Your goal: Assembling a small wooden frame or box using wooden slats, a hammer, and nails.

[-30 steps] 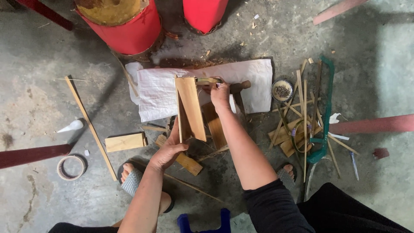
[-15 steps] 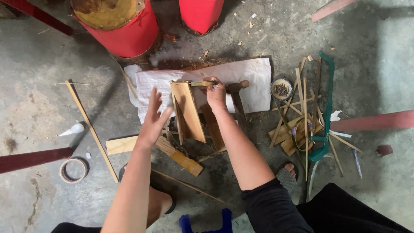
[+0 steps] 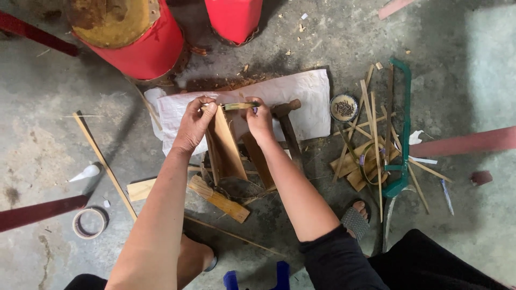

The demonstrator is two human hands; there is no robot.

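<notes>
**Thin strip balanced on a board's edge**

Left hand point(image 3: 194, 124) and right hand point(image 3: 259, 119) both pinch a thin greenish bamboo strip point(image 3: 236, 106) across the top of an upright pale wooden board point(image 3: 224, 145). Uneven pressure could snap it or tip the board.

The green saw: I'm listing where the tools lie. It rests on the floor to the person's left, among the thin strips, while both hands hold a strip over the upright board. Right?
Not quite. The green saw lies to the person's right, not left, among the thin strips. The head view shows it. The left hand and right hand do hold a strip over the upright board.
</notes>
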